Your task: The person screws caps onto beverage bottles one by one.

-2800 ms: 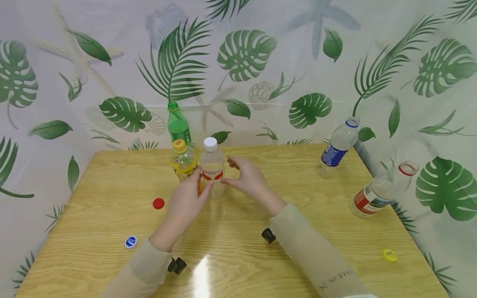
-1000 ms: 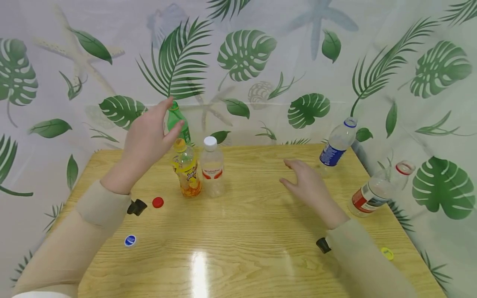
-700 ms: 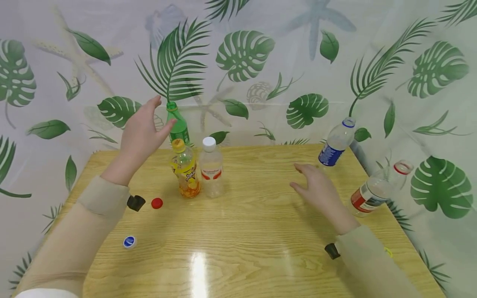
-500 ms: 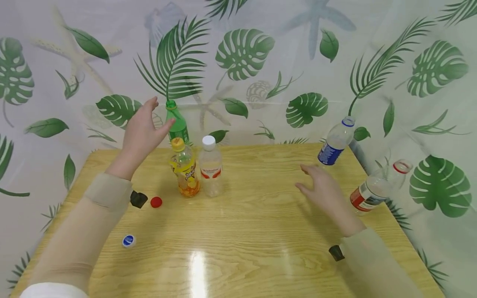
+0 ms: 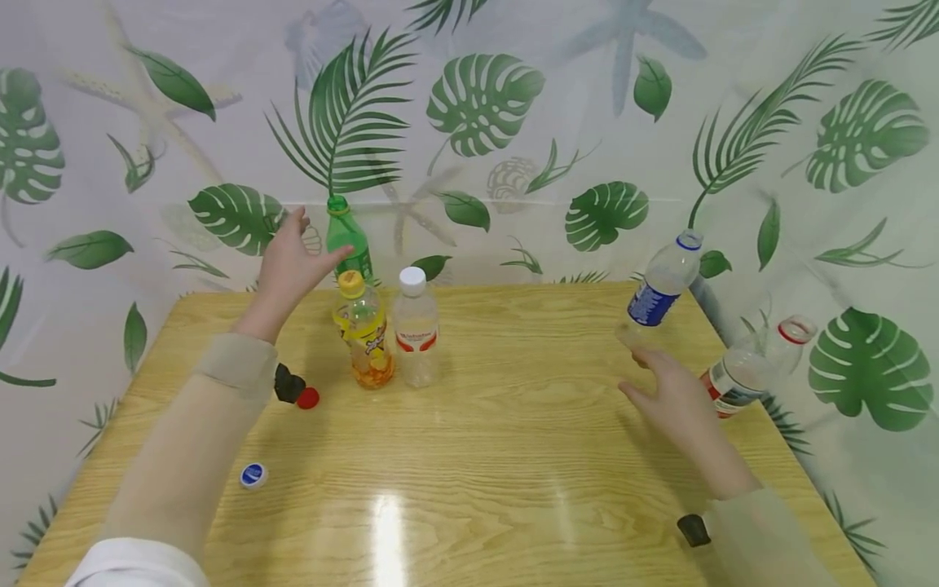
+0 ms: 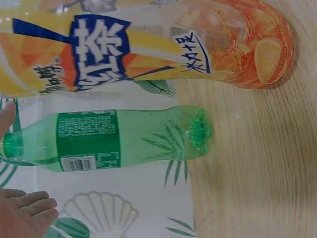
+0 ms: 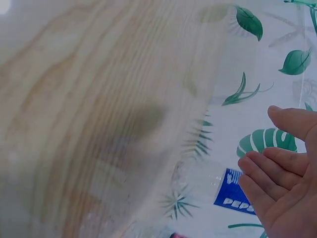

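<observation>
My left hand (image 5: 289, 265) is spread beside the upright green bottle (image 5: 348, 236), thumb in front of it, fingers apart from it. In the left wrist view a gap shows between the fingers and the green bottle (image 6: 133, 139). Nearer stand a yellow-capped iced tea bottle (image 5: 370, 326) with an orange base and a clear white-capped bottle (image 5: 416, 318), side by side. My right hand (image 5: 675, 399), holding nothing, hovers with fingers relaxed just in front of the uncapped Pepsi bottle (image 5: 663, 281). It partly covers the uncapped bottle with a red neck ring (image 5: 763, 359).
A red cap (image 5: 307, 398) lies by the left wrist's black camera (image 5: 288, 384), and a blue-and-white cap (image 5: 253, 475) nearer the front left. A leaf-printed sheet (image 5: 469, 163) hangs behind the wooden table (image 5: 477, 473) and along its sides.
Both hands have left the white-capped bottle. The left went back and left to the green bottle; the right moved rightward toward the Pepsi bottle, its sleeve now hiding the yellow cap. Bottles stay put.
</observation>
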